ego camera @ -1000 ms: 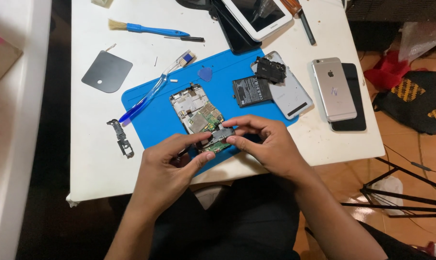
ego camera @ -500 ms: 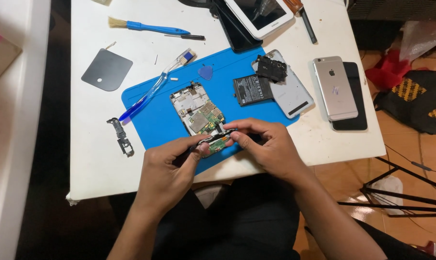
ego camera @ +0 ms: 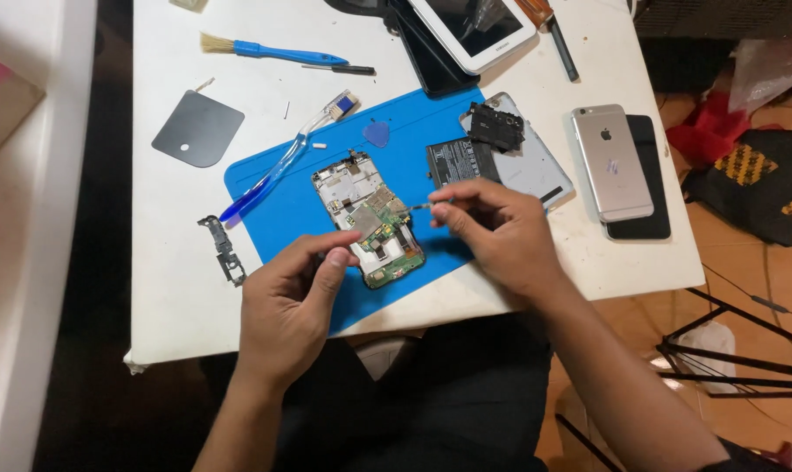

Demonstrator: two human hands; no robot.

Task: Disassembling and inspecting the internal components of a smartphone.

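An opened phone (ego camera: 361, 205) with its green circuit board bare lies on a blue mat (ego camera: 273, 223). My left hand (ego camera: 291, 306) pinches the phone's lower left edge between thumb and forefinger. My right hand (ego camera: 501, 232) is just right of the phone and grips a thin metal tool (ego camera: 416, 208), whose tip points at the board's right side. A dark battery (ego camera: 459, 162) lies on the mat just beyond my right hand.
A silver back cover (ego camera: 536, 166) carries a black part (ego camera: 496, 127). A silver phone (ego camera: 612, 162) lies on a black one. Also on the white table (ego camera: 177, 297): a clear toothbrush (ego camera: 282, 162), blue pick (ego camera: 376, 134), small bracket (ego camera: 223, 249), dark plate (ego camera: 197, 129), blue brush (ego camera: 273, 52), white tablet (ego camera: 470, 26).
My hands were together over the phone's near end. They have parted: the right hand drew back to the right with the thin tool, and the left stays at the phone's edge.
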